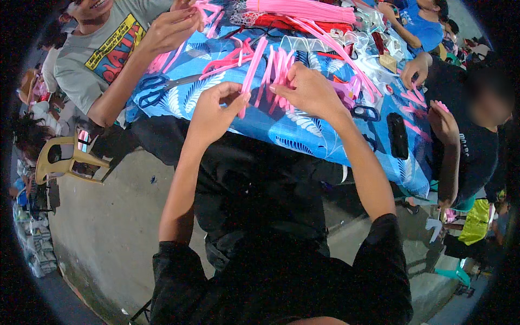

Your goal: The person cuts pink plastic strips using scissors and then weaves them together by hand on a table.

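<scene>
My left hand (215, 111) pinches several pink chenille stems (254, 71) between thumb and fingers, held upright near the table's front edge. My right hand (310, 89) is at a cluster of shorter pink stem pieces (278, 71), its thumb and forefinger apart over them. Some of its fingertips are hidden among the pieces. Left of my hands lie scissors (164, 88) with dark handles, blades partly under red and pink stems (231, 59). A second pair of dark scissor handles (365, 113) shows beside my right wrist.
A blue leaf-patterned cloth (292, 136) covers the table. Bundled long pink stems (300, 10) lie at the back beside clear plastic (382, 38). A black phone-like object (397, 136) sits at right. Co-workers' hands (172, 30) handle pink stems at both sides. A plastic chair (67, 156) stands left.
</scene>
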